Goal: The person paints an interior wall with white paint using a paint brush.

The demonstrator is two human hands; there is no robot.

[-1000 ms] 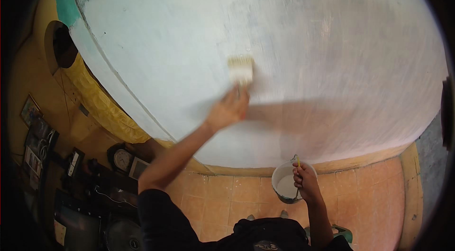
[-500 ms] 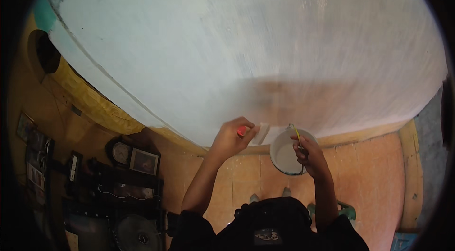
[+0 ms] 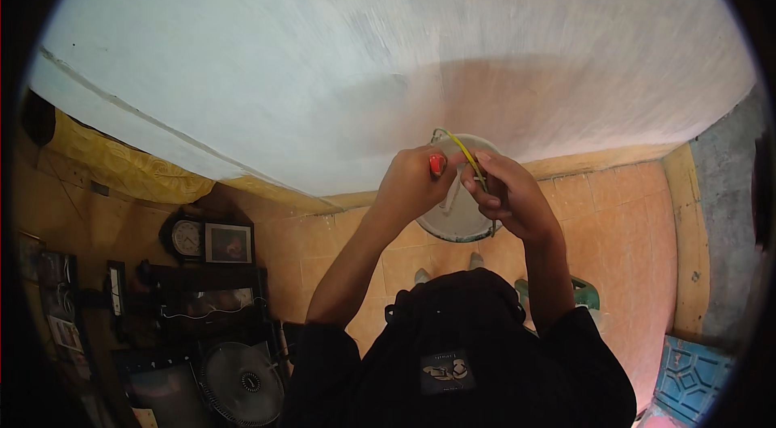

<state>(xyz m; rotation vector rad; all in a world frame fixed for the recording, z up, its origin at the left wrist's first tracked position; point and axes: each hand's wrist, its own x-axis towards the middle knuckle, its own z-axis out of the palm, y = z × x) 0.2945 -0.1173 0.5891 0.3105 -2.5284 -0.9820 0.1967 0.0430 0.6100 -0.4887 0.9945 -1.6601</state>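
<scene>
The person's left hand (image 3: pixel 408 185) is closed around a red-tipped brush handle (image 3: pixel 436 164), its grip clamped tight, with the rest of the brush hidden behind the fingers and dipping toward the small white paint pail (image 3: pixel 457 214) just below it. The right hand (image 3: pixel 505 198) sits beside the left, almost touching it, and its grip is closed on the pail's thin yellowish wire bail (image 3: pixel 461 145), which arches up over the rim. Held by the bail this way, the pail hangs level and close to the brush hand, so the brush can reach it without spilling. Both hands are raised near the white-painted wall (image 3: pixel 388 48) beyond them. Below the hands lies an orange tiled floor (image 3: pixel 622 218); far to the left of the grip stand a clock (image 3: pixel 187 237), a framed picture (image 3: pixel 228 243) and a fan (image 3: pixel 241 383).
</scene>
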